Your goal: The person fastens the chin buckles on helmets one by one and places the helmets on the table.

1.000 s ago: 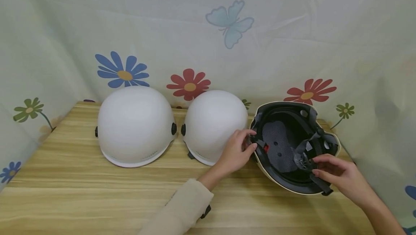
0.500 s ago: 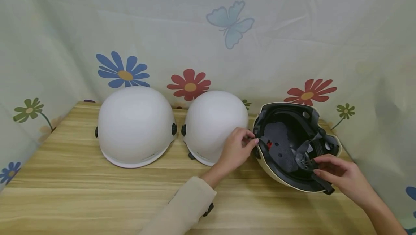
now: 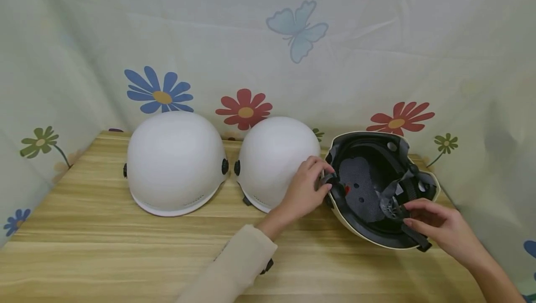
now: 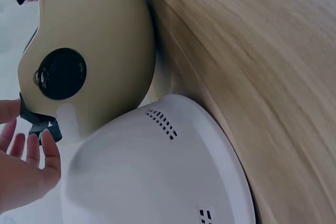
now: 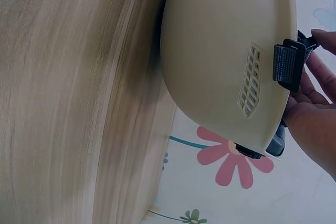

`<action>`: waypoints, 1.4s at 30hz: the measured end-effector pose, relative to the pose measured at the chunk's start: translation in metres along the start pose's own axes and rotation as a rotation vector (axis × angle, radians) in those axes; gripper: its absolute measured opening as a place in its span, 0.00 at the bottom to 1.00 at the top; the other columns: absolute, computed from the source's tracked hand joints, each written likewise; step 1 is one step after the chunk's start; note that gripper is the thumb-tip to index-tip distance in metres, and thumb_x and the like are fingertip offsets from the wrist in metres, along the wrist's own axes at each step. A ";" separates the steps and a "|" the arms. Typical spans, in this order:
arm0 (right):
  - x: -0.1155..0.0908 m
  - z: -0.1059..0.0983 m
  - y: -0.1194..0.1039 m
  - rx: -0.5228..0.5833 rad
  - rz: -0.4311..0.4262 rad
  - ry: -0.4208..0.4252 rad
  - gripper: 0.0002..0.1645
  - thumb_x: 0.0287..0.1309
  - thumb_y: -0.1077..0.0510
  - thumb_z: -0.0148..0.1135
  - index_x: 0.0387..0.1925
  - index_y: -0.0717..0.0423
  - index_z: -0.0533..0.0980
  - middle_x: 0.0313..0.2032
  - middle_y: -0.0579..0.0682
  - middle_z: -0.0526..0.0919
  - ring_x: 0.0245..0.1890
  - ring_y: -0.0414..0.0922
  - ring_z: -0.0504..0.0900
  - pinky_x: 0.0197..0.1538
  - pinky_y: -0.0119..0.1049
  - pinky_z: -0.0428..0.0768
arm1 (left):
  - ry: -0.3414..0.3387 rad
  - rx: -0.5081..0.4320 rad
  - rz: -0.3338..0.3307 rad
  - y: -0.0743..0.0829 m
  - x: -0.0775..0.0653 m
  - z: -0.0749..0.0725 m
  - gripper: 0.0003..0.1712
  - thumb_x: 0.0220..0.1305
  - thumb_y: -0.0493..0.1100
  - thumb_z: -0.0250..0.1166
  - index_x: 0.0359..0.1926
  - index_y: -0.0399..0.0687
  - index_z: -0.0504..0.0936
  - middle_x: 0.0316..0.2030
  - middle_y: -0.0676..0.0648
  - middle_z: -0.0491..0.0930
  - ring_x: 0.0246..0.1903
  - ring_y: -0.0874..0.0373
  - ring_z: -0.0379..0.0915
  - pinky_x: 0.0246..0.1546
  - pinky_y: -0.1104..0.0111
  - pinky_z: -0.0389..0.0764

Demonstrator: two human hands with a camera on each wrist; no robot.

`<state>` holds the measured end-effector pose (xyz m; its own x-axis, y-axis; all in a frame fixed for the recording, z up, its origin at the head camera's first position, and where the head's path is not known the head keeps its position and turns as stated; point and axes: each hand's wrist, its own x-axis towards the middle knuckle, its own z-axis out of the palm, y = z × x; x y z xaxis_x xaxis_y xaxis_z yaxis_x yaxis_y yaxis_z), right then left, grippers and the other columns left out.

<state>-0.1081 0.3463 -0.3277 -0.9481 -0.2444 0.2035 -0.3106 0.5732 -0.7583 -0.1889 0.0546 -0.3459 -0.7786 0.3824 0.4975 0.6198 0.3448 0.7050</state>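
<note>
An upturned beige helmet (image 3: 351,231) rests on the table at the right, its dark padded inside facing up. At its left rim my left hand (image 3: 304,186) pinches a dark strap (image 4: 39,121) between thumb and fingers. Across the opening, my right hand (image 3: 444,229) pinches a black strap fitting (image 5: 310,45) at the right rim, beside a buckle (image 5: 289,64). Inside, a grey strap (image 3: 391,189) and a small red part (image 3: 347,190) show. A pale helmet (image 3: 274,154) stands dome up just left of it, partly behind my left hand.
Another pale helmet (image 3: 176,163) stands dome up farther left. All three are on a wood-grain table (image 3: 104,247). A printed cloth (image 3: 209,37) hangs behind and at the sides. A small black object (image 3: 267,266) shows beside the left sleeve.
My left hand has shifted slightly at the rim and now has the strap raised between its fingers. The helmet has moved a little; my right hand has stayed nearly still.
</note>
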 end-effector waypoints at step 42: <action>-0.003 0.000 0.004 0.003 -0.021 -0.010 0.14 0.55 0.73 0.56 0.45 0.69 0.72 0.36 0.45 0.81 0.34 0.35 0.81 0.33 0.28 0.78 | -0.397 0.059 -0.035 -0.008 -0.005 0.000 0.18 0.64 0.39 0.52 0.54 0.44 0.75 0.53 0.47 0.64 0.50 0.58 0.64 0.50 0.74 0.65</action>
<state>-0.1070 0.3493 -0.3318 -0.9406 -0.2645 0.2127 -0.3300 0.5657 -0.7557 -0.1899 0.0500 -0.3538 -0.7085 0.6666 0.2316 0.6067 0.4077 0.6824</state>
